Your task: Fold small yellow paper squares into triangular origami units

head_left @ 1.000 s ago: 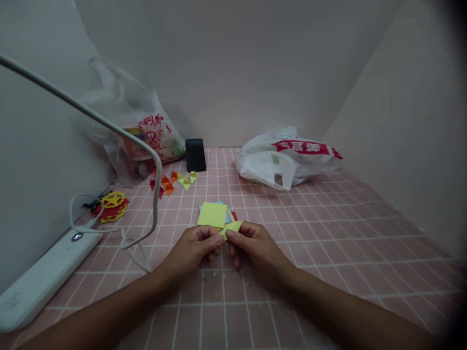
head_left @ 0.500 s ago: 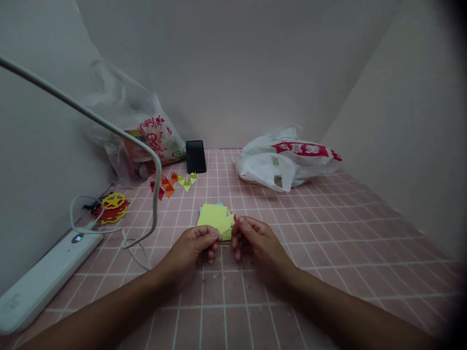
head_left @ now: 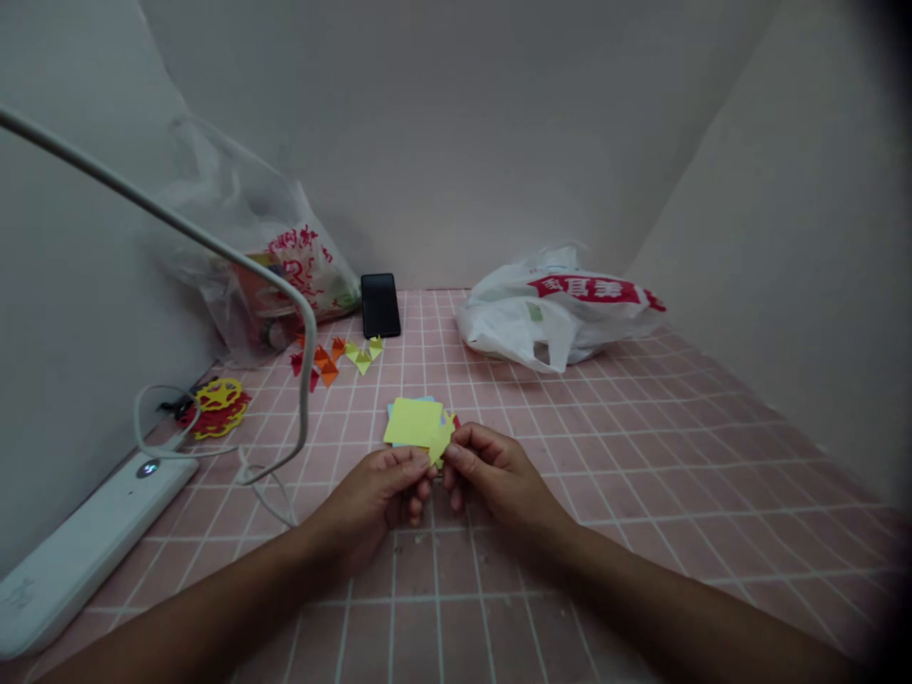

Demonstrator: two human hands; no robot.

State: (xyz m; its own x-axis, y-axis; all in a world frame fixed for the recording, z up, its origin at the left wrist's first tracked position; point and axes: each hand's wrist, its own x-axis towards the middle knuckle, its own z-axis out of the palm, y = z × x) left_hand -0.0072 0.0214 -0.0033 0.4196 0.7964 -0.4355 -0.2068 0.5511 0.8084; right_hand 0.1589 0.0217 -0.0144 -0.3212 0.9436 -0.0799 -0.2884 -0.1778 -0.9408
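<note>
Between my two hands is a small piece of folded yellow paper (head_left: 440, 443) with pointed tips at its top. My left hand (head_left: 395, 483) pinches its lower left edge, thumb on top. My right hand (head_left: 491, 465) pinches its right side between thumb and curled fingers. Just beyond lies a stack of square paper sheets (head_left: 414, 421), yellow on top with blue edges showing behind. A bit of red paper shows beside my right fingertips; what it belongs to is hidden. The folded piece partly covers the stack.
Folded red, orange and yellow paper pieces (head_left: 328, 363) lie behind on the left, near a phone (head_left: 380, 305). Plastic bags stand at back left (head_left: 313, 256) and back right (head_left: 513, 332). A power strip (head_left: 92, 541), white cable (head_left: 235, 256) and yellow-red cutouts (head_left: 218, 408) occupy the left.
My right hand has shifted slightly left, closer to the left hand, and its thumb now rests on the yellow piece. More of the folded paper's face shows between my hands.
</note>
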